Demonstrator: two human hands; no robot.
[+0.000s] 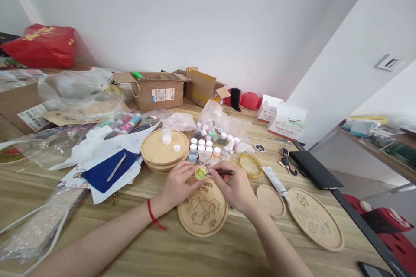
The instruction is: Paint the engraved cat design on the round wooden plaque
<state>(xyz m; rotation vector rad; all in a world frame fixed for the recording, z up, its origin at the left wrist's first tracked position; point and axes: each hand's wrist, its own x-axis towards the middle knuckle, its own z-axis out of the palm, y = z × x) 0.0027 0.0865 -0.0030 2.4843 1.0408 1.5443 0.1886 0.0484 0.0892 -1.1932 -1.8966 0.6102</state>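
Observation:
My left hand [178,183] is closed around a small clear cup [201,173] holding yellow-green material. In the fingers of my right hand [235,188] is a dark-handled stirring tool [225,172], its tip reaching into the cup; the tip's shape is too small to make out. Beneath both hands lies a round wooden plate [202,223] with a cartoon figure and lettering in dark lines, its upper part partly covered. Just beyond the cup stand several small white-capped jars [201,143] and a cup of blue material [193,156].
Stacked wooden plates [156,149] carry a bottle of white material [167,136]. On the left, tweezers [116,167] rest on blue cloth [97,177]. To the right are gold wire [249,175], a white tube [275,181] and another drawn plate [325,242]. Cardboard boxes [143,95] line the wall.

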